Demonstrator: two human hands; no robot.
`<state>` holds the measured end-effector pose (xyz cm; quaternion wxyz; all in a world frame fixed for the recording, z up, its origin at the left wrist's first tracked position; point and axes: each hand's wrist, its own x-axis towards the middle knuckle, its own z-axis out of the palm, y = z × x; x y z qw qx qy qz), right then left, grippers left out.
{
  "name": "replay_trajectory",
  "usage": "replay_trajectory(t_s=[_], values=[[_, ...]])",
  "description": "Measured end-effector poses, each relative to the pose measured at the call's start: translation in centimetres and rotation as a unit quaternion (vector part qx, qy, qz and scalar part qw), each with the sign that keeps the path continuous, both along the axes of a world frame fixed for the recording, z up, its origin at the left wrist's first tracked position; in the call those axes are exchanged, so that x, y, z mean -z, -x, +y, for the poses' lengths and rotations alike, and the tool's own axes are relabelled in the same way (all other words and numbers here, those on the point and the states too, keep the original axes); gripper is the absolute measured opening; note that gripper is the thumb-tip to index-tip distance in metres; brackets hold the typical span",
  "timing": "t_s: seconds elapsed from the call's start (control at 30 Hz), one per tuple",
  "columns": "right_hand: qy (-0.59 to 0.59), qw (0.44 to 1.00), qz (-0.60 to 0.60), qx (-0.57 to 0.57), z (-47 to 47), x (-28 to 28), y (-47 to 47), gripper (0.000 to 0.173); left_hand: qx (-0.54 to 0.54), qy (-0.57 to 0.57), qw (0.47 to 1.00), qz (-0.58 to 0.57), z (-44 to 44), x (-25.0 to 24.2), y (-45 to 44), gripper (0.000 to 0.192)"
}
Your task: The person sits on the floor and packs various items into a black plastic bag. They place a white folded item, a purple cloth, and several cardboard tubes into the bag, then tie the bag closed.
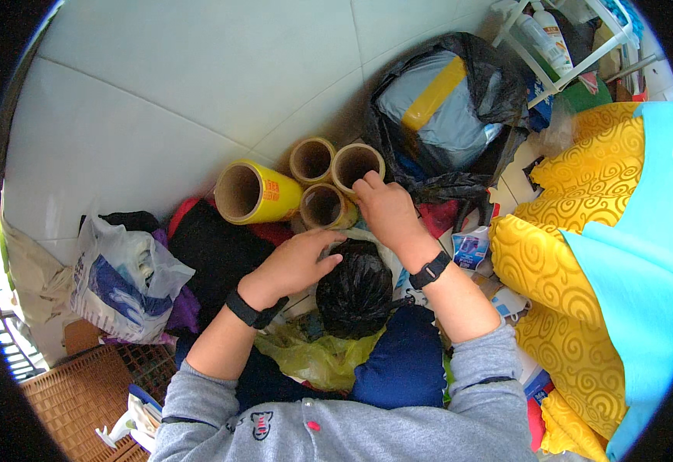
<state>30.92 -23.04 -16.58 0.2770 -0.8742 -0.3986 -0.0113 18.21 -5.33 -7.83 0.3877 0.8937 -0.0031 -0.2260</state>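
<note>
Several cardboard tubes stand together in front of me, their hollow ends facing up. My right hand [391, 211] has its fingers over the rim of the right-hand tube [381, 164] and grips it. Beside it are a rear tube [291, 164], a front tube [345, 216] and a wider yellow tube [281, 196] that leans to the left and bears red print. My left hand [290, 263] holds nothing, with thumb and fingers apart at the upper left edge of a bundled black plastic bag [356, 294]. That bag sits between my knees, above a crumpled yellow-green plastic bag [336, 361].
A tiled wall [186, 75] rises behind the tubes. A large black bag with a grey parcel [429, 95] stands at the back right, near a white rack [573, 75]. Yellow patterned fabric [567, 277] crowds the right; a white plastic bag [125, 283] lies left, above brown woven wicker [82, 392].
</note>
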Motion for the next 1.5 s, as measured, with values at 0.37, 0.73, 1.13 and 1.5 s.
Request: replay_trajectory(t_s=[0.37, 0.73, 1.13, 1.5], values=[[-0.044, 0.998, -0.021, -0.044, -2.8, -9.5, -0.5, 0.015, 0.029, 0.023, 0.999, -0.033, -1.5, 0.9, -1.2, 0.031], [-0.148, 0.977, -0.144, 0.061, -14.2, -27.6, 0.2, 0.027, -0.137, -0.123, 0.967, -0.178, -7.0, 0.4, -9.4, 0.038], [-0.223, 0.938, -0.160, 0.213, -16.1, -24.5, 1.0, 0.034, 0.001, -0.132, 0.979, -0.155, -6.0, 4.5, -13.4, 0.040], [-0.184, 0.964, -0.126, 0.148, -11.7, -23.0, -0.7, 0.023, 0.128, -0.123, 0.959, -0.219, -2.8, -4.6, -8.6, 0.010]])
